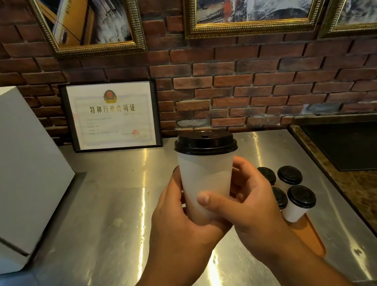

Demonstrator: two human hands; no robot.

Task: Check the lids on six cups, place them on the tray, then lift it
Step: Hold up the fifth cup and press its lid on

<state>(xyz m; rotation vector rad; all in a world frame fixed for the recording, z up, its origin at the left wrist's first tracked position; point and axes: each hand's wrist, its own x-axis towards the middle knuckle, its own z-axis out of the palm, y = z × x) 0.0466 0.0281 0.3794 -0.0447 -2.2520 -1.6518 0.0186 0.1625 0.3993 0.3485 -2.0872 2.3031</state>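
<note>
I hold a white paper cup (206, 176) with a black lid (205, 142) upright in the air above the steel counter. My left hand (179, 216) wraps its lower left side and my right hand (248, 206) grips its right side, thumb across the front. Behind my right hand, several more white cups with black lids (300, 197) stand on an orange tray (311, 239), which my right forearm largely hides.
A large white box (15, 176) stands at the counter's left. A framed certificate (112, 115) leans on the brick wall behind. A dark recessed panel (359, 144) in a brown stone top lies to the right. The steel counter (112, 222) spreads below.
</note>
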